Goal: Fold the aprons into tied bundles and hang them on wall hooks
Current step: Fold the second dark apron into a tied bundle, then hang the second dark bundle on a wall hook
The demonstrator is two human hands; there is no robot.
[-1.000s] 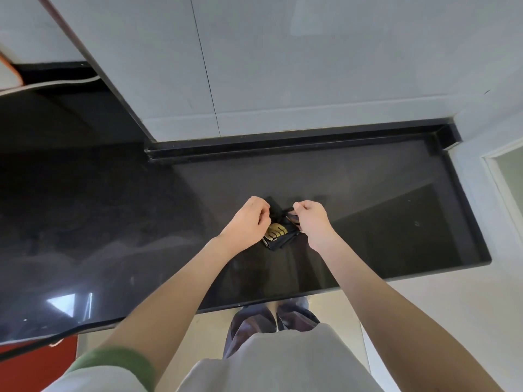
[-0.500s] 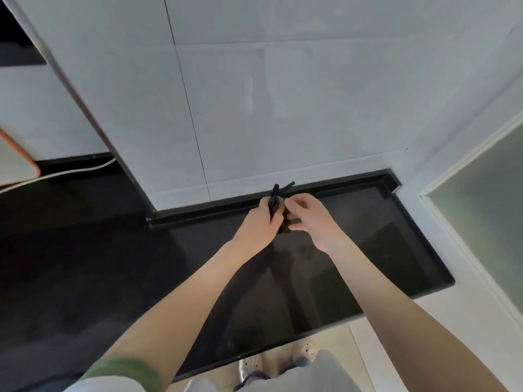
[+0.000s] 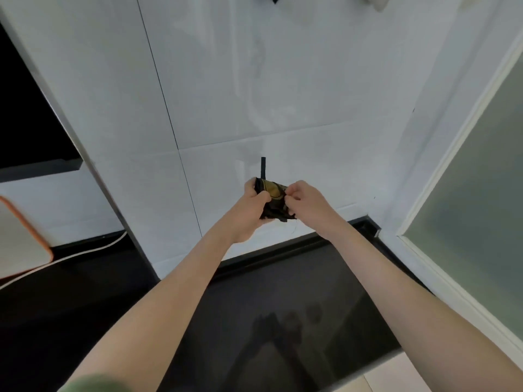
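The fingers [image 3: 250, 187] of the left hand [image 3: 249, 213] are curled round the left end of the apron bundle [image 3: 274, 193], with the thumb laid across its front, so this hand grips it firmly. The fingers [image 3: 295, 192] of the right hand [image 3: 310, 206] are bent inward too and pinch the bundle's right side; exactly which fold or tie they catch is too small to tell. The bundle is a small, tight roll of dark cloth with a golden-olive pattern on its upper face and darker folds hanging below. It is held up in the air between the two hands, clear of any surface. A narrow black strap [image 3: 263, 168] stands straight up from its left end. Behind it is a white tiled wall [image 3: 311, 94], and below it runs the raised back edge of a glossy black countertop [image 3: 70, 312], which carries the dim reflection of the arms. Both forearms reach forward from the bottom of the view, the left one coming out of a green sleeve [image 3: 85, 384]. On the counter at far left leans a pale board with an orange rim [image 3: 25, 239], with a white cable [image 3: 93, 251] trailing beside it. A frosted panel [image 3: 481, 193] in a white frame fills the right side.
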